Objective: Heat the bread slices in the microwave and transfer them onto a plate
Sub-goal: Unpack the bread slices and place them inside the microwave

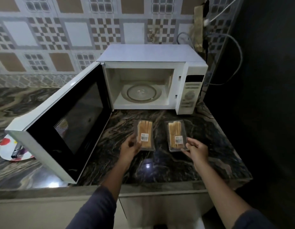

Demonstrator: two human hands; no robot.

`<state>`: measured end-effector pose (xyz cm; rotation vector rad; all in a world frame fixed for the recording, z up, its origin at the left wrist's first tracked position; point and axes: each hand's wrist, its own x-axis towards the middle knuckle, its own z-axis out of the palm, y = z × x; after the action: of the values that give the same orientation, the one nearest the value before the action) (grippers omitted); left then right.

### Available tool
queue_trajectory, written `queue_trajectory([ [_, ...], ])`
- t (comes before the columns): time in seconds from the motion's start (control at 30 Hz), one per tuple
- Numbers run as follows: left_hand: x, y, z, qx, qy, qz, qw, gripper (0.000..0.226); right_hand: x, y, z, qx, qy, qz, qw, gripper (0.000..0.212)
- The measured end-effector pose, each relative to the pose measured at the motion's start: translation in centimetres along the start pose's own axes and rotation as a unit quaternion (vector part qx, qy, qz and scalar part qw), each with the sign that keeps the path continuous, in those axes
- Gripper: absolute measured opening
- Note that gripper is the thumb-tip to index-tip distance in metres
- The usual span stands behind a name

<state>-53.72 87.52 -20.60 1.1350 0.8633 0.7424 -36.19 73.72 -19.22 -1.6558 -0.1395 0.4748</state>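
Head view: left hand (130, 146) has its fingers curled round the near-left edge of the left bread pack (144, 136), thumb side against the clear lid. The right hand (195, 149) pinches the near-right corner of the right bread pack (176, 136), fingers bent and not fully closed. Each hand takes an outer near corner, likely so both packs can be lifted at once without the arms crossing. The packs lie side by side just below frame centre, apart from each other, slices on edge under clear lids, barcode labels up. Whether they rest on the counter (123, 129) or are just clear of it, cannot tell. The bread is unheated and sealed, so judged an early step: packs to be opened or carried in. Directly above them the microwave (151, 53) stands with its door (64, 116) swung fully out toward the left of the frame, cavity lit and the glass turntable (141, 93) bare. That leaves a straight path from packs to turntable. The control panel (191, 95) sits at right, clear of the reach. The plate (4, 150) waits at the far left edge, partly hidden behind the door, a metal utensil (16, 152) lying on it. The open door stands between hands and plate, a reach to watch for the transfer.
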Motion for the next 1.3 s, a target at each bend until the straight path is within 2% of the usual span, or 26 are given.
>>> queue_trajectory([
  [0.17,-0.2,-1.3,-0.4,0.066,-0.009,0.026,0.997,0.051,1.3,1.5,-0.5,-0.062,0.012,0.003,0.998,0.027],
  [0.27,-0.5,-1.2,-0.3,0.115,-0.007,0.042,0.992,0.05,1.6,1.6,-0.8,-0.16,0.037,-0.033,0.986,0.025],
  [0.37,-0.4,-1.7,-0.4,0.178,0.024,0.067,0.982,0.048,1.8,1.6,-1.3,-0.249,0.051,-0.056,0.966,0.022],
  [0.47,-0.1,-1.8,-0.6,0.243,0.047,0.091,0.964,0.044,2.1,1.4,-1.4,-0.279,0.045,-0.076,0.956,0.024],
  [0.57,-0.5,-1.8,-1.1,0.237,0.024,0.083,0.968,0.046,2.3,0.7,-0.8,-0.293,0.074,-0.141,0.943,0.026],
  [0.67,-1.4,-1.9,-1.8,0.225,-0.007,0.075,0.971,0.05,1.6,-0.6,0.8,-0.28,0.078,-0.245,0.925,0.024],
  [0.73,-1.8,-2.1,-2.2,0.222,-0.022,0.076,0.972,0.054,1.0,-1.3,2.1,-0.263,0.026,-0.334,0.905,0.02],
  [0.8,-2.0,-2.1,-2.5,0.203,-0.038,0.068,0.976,0.06,0.2,-1.3,3.7,-0.265,-0.085,-0.403,0.872,0.019],
  [0.9,-2.1,-2.0,-2.7,0.174,-0.053,0.061,0.981,0.065,-0.8,-0.2,5.7,-0.316,-0.315,-0.369,0.816,0.021],
  [1.0,-2.0,-2.0,-2.8,0.169,-0.057,0.062,0.982,0.064,-1.2,1.2,7.0,-0.365,-0.436,-0.319,0.758,0.026],
  [1.1,-2.1,-1.9,-2.6,0.153,-0.064,0.061,0.984,0.067,-0.9,1.5,7.6,-0.386,-0.462,-0.339,0.723,0.026],
  [1.3,-1.9,-2.0,-2.6,0.136,-0.069,0.041,0.987,0.072,-1.1,0.9,8.0,-0.409,-0.451,-0.344,0.715,0.012],
])
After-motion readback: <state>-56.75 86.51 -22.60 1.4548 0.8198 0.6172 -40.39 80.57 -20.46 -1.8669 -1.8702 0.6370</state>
